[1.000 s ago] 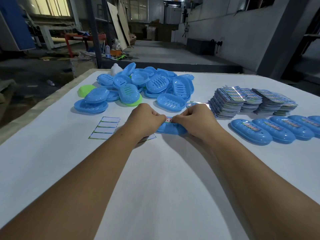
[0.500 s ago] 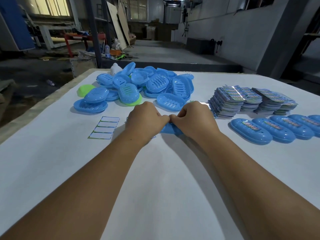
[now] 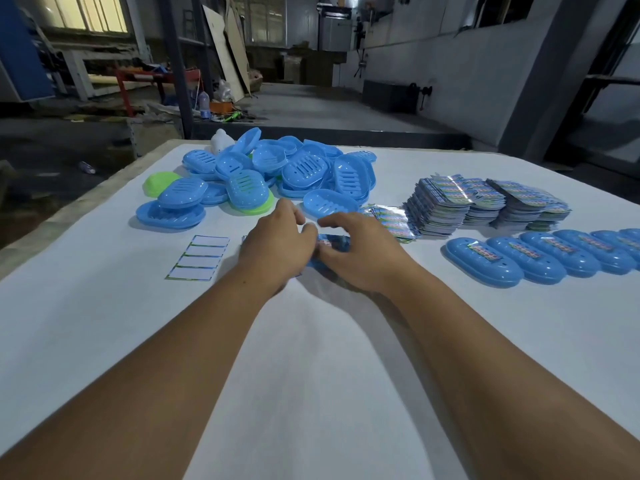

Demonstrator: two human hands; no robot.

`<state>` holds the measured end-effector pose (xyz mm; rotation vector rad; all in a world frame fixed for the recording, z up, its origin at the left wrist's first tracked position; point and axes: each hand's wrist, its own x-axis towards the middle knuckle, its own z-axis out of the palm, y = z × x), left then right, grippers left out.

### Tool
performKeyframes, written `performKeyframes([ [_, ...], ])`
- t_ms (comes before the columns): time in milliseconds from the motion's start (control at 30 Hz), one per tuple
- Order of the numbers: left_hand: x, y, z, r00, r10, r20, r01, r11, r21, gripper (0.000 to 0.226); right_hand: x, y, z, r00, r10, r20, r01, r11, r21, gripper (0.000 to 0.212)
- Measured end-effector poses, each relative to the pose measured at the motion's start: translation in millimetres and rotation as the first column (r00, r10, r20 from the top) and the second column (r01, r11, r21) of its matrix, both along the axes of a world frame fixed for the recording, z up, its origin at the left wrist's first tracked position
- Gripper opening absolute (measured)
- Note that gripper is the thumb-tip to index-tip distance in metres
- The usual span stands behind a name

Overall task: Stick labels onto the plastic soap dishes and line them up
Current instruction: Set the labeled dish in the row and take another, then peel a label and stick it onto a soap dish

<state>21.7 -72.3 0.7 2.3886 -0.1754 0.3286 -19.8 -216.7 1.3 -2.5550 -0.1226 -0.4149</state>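
Both over one blue soap dish (image 3: 334,244) at mid-table: left hand (image 3: 277,244) lying on its left end with fingers loosely bent, right hand (image 3: 360,251) on its right end with the forefinger stretched out above it. Whether either hand actually grips the dish cannot be told, most of it being hidden under them. Between the hands, a strip of colourful label (image 3: 323,243) on the dish top, print too small to read.

Left of that dish, flat on the white table (image 3: 311,375): a backing sheet (image 3: 199,257) of four blank white rectangles edged in green. Beyond the dish, a heap of unlabelled blue dishes (image 3: 277,174), slotted insides showing, nothing in them; two green dishes (image 3: 159,181) among them and something white (image 3: 221,142) at the far edge. Right of the dish and slightly beyond, loose shiny labels (image 3: 391,220), then tall stacks of label sheets (image 3: 485,202), lettering unreadable. Right of the dish and nearer, a row of labelled dishes (image 3: 519,258) lying upside down, side by side and touching, each with a colourful sticker along its top.
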Motion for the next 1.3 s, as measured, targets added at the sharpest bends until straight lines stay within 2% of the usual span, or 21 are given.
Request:
performKeyframes([
  [100,1.1,0.9,0.0,1.000,-0.006,0.028,0.007,0.999,-0.043,0.010,-8.1,-0.7,0.3,0.999,0.003,-0.040,-0.006,0.996,-0.088,0.047],
  [267,-1.1,4.3,-0.9,0.999,-0.013,0.030,0.014,1.000,-0.020,0.015,-28.3,-25.0,0.6,0.956,-0.292,0.005,0.282,0.922,-0.265,0.060],
  [400,-2.2,6.3,-0.2,0.999,-0.039,0.003,0.039,0.999,-0.019,0.021,-44.4,-48.3,-1.7,0.852,-0.519,0.063,0.518,0.821,-0.241,0.056],
  [567,-6.0,5.6,0.0,0.998,-0.067,-0.014,0.067,0.997,-0.034,0.022,-57.8,-68.6,-3.0,0.769,-0.633,0.088,0.637,0.746,-0.194,0.049],
  [1000,0.2,7.7,-0.9,0.995,-0.080,-0.057,0.082,0.996,0.031,0.020,-58.1,-91.7,1.4,0.708,-0.702,0.080,0.704,0.693,-0.153,0.036],
  [1133,-1.2,8.4,-0.4,0.995,-0.081,-0.051,0.084,0.995,0.061,0.019,-54.8,-74.9,-1.4,0.769,-0.625,0.135,0.639,0.762,-0.105,0.032],
  [1300,0.0,9.7,-2.9,0.995,-0.084,-0.056,0.088,0.994,0.072,0.015,-44.9,-45.0,-4.7,0.902,-0.409,0.140,0.425,0.899,-0.107,0.024],
])
